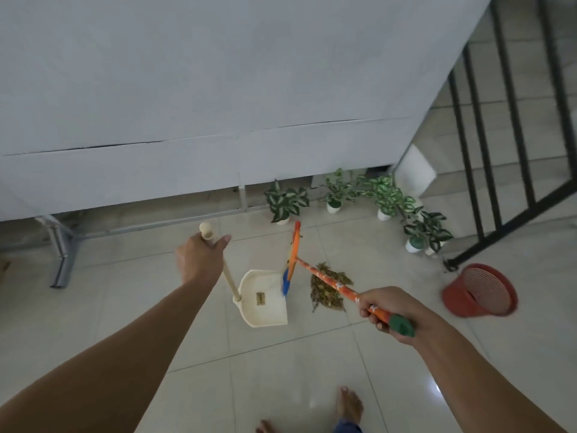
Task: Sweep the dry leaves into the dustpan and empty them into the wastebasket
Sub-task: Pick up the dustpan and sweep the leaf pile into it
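Near the top of the long handle of the cream dustpan (pixel 265 304), the fingers (pixel 222 242) of the left hand (pixel 199 259) curl round the stick, while the right hand (pixel 385 309) grips the orange broom (pixel 331 282) by its green-capped end. The broom head sits at the pan's far right edge, and the dry leaves (pixel 324 296) lie piled on the tiled floor (pixel 281 370) just right of it, under the broom handle. Further right, apart from the pile, stands the red wastebasket (pixel 479 292), near the potted plants (pixel 285 201).

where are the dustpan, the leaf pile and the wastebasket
dustpan (pixel 265 304): head view, on the pan's bare floor
leaf pile (pixel 323 295): head view, on the middle of the pile
wastebasket (pixel 453 295): head view, on its red outer wall
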Action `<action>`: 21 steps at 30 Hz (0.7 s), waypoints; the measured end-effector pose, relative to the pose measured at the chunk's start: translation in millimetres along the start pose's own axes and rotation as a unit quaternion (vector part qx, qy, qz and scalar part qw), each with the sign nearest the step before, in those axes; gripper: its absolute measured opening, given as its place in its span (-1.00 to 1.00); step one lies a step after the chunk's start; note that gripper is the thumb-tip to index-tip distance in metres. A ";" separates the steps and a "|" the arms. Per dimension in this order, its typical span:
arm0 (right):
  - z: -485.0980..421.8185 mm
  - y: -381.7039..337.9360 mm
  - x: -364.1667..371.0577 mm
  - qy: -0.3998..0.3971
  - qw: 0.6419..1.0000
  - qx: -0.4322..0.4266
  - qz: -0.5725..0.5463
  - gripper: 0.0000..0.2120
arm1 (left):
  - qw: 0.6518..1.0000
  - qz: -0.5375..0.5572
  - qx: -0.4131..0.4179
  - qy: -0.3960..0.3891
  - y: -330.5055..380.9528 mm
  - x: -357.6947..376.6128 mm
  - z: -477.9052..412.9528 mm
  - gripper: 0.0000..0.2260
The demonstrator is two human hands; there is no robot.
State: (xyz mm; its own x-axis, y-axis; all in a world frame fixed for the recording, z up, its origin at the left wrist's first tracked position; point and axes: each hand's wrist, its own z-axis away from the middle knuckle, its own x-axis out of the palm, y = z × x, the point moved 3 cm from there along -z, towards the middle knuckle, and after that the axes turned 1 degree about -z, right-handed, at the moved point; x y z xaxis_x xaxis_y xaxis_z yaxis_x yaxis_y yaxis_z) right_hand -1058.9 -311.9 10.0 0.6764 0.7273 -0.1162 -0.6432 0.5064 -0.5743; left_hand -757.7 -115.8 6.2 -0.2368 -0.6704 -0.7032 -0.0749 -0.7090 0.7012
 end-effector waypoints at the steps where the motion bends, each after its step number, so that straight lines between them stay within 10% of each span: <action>1: -1.8 5.5 -11.8 0.000 1.000 0.005 -0.015 -0.83 | 1.000 -0.003 -0.001 -0.004 1.6 9.2 5.6 -0.64; 21: -112.9 55.8 -146.3 -0.018 0.959 0.104 -0.262 -0.87 | 0.992 -0.070 -0.105 0.014 50.8 159.5 70.8 -0.67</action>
State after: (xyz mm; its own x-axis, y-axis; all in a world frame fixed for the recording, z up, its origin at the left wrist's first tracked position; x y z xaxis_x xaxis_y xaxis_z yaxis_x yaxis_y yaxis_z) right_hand -1153.3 -442.4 -96.5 0.9159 0.3617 0.1743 -0.2786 0.8851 -0.3727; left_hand -867.9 -243.3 -62.0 -0.2105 -0.5663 -0.7968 0.0994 -0.8233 0.5589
